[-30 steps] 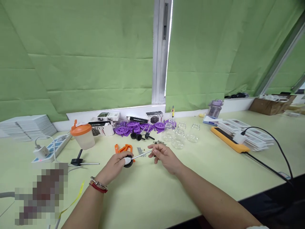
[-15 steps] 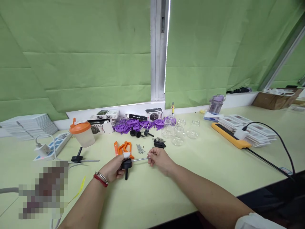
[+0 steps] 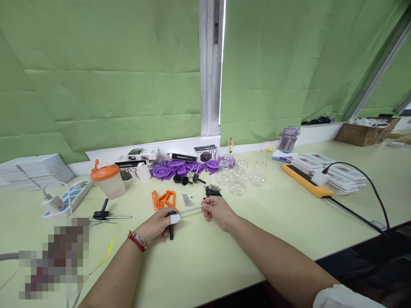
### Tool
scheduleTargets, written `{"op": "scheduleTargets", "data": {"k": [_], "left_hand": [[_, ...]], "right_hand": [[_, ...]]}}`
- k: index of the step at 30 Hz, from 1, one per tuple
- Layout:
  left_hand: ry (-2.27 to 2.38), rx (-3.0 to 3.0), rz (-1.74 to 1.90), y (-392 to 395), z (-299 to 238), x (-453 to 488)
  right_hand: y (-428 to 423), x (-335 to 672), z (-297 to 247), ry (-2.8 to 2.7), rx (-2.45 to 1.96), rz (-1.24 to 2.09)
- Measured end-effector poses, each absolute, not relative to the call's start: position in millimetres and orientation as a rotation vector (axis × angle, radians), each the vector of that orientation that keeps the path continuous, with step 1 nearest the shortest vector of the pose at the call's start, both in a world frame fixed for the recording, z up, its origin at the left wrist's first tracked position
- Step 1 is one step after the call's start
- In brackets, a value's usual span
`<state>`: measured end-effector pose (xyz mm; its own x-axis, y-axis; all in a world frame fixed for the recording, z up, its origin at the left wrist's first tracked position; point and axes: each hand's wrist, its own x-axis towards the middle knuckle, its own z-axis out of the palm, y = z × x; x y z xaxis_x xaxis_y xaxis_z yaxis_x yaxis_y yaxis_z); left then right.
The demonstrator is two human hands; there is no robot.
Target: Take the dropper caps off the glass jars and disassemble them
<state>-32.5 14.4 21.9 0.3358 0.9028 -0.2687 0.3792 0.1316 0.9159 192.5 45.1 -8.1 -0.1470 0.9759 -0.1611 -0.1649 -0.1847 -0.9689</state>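
My left hand (image 3: 157, 226) is closed around a black knob with a short black stem (image 3: 171, 231); one finger wears a white cover. A thin metal rod (image 3: 189, 210) runs from that knob to the right. My right hand (image 3: 215, 211) pinches the rod's far end with curled fingers. Both hands hover just above the pale green table (image 3: 224, 252). Orange plastic pieces (image 3: 165, 199), loose screws (image 3: 187, 199) and a small pile of black springs (image 3: 212, 191) lie just beyond the hands.
Purple plastic wheels (image 3: 180, 167), black knobs (image 3: 186, 179), small boxes (image 3: 136, 164) and clear glass jars (image 3: 239, 173) sit further back. An orange-lidded cup (image 3: 107, 182), a power strip (image 3: 69, 194) and another knob with rod (image 3: 107, 215) lie left. A yellow-orange bar (image 3: 305, 182) with a cable lies right.
The knob has turned in my left hand, its black stem now pointing down toward me. Both hands stayed on the knob and rod and drifted slightly; the view shifted a little.
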Motion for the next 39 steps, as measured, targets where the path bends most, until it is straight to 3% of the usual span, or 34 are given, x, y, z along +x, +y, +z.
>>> {"op": "scheduleTargets", "data": {"k": [39], "left_hand": [[1.231, 1.413, 0.596, 16.3, 16.5, -29.9]], "right_hand": [[44.6, 195.1, -2.8, -1.273, -1.161, 1.495]]}}
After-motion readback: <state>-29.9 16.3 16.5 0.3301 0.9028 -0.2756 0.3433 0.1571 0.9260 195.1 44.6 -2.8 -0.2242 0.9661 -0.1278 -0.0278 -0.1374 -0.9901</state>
